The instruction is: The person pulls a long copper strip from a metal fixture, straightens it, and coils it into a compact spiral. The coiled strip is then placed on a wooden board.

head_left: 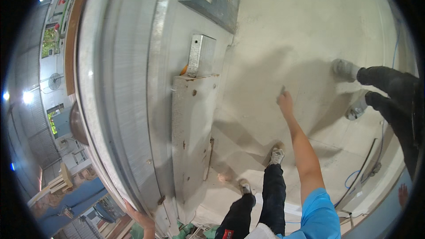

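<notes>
My right arm, in a blue short sleeve, reaches out over the pale floor. At its end my right hand (285,101) looks closed, and a small dark shape shows at its fingertips that I cannot make out. At the lower left my left hand (140,217) lies against the rim of a long metal machine (128,106), fingers stretched along the edge and nothing seen in them. A pale, worn metal cover (192,124) juts from the machine's side, and a shiny metal bracket (202,56) stands at its far end.
A grey control box (214,0) with coloured buttons sits at the machine's far end. Another person in dark trousers (389,84) and grey shoes stands at the right. Near the right rim another hand (403,194) shows. A blue hose (352,179) and a dark rod (361,172) lie at the lower right.
</notes>
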`<state>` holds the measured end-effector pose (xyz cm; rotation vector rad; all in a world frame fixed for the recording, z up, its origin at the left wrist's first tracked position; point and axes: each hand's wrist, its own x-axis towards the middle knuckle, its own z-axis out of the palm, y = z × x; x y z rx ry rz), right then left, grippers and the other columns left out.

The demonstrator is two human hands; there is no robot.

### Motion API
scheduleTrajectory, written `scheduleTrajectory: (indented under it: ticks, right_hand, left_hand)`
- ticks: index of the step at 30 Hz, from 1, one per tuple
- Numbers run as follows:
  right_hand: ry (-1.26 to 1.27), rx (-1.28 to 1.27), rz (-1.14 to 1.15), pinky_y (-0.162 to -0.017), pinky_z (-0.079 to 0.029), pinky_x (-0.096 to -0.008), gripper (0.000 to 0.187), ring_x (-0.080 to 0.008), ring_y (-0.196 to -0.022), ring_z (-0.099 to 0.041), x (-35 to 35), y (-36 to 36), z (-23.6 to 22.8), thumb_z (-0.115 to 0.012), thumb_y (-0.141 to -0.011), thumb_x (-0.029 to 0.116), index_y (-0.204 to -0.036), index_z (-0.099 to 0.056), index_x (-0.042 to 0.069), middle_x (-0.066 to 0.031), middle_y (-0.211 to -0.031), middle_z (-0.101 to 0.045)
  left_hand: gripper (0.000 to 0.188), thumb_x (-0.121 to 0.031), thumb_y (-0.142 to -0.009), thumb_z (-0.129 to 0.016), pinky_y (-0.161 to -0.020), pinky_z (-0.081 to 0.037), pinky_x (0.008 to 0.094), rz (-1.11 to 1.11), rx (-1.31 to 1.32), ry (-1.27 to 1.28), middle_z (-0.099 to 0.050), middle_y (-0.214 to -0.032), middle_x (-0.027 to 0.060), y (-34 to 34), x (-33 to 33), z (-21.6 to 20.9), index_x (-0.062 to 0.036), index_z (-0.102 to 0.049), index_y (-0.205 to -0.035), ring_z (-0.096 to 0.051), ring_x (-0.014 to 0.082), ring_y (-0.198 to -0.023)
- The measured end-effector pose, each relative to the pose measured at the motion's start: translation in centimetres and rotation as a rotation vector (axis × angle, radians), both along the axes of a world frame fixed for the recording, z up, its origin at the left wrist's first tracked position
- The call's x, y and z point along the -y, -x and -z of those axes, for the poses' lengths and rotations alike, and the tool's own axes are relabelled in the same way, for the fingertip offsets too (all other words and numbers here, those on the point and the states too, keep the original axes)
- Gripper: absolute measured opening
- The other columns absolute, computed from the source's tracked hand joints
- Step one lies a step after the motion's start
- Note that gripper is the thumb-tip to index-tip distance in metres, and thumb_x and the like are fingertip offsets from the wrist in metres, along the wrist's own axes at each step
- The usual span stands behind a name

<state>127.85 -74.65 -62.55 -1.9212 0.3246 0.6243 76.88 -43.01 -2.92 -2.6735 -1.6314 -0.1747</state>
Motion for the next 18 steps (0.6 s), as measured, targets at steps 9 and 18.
scheduleTrajectory:
  ticks: [9, 18]
  right_hand:
    - [-0.671, 0.396, -0.086, -0.081, -0.049, -0.0306, 0.02, -0.0139, -0.091, -0.058, -21.5, -24.9, -25.1, -0.054, -0.104, 0.019, -0.113, -0.059, 0.002, -0.0054, -0.101, -0.063]
    - [-0.577, 0.428, -0.159, -0.071, -0.051, -0.0381, 0.019, -0.0214, -0.084, -0.064, -31.9, -33.2, -26.9, -0.05, -0.101, 0.023, -0.104, -0.054, 0.004, -0.0106, -0.096, -0.066]
  left_hand:
    - [0.075, -0.051, -0.112, -0.017, -0.126, -0.019, 0.0519, 0.063, -0.215, 0.006, -0.024, -0.165, 0.0265, -1.5, 0.6, -1.6, 0.0056, -0.024, -0.16, -0.022, 0.04, -0.155]
    - [0.07, -0.045, -0.112, -0.023, -0.127, -0.016, 0.051, 0.054, -0.221, 0.093, -0.023, -0.167, 0.0255, -2.5, 0.1, -2.3, 0.0061, -0.021, -0.161, -0.021, 0.0384, -0.156]
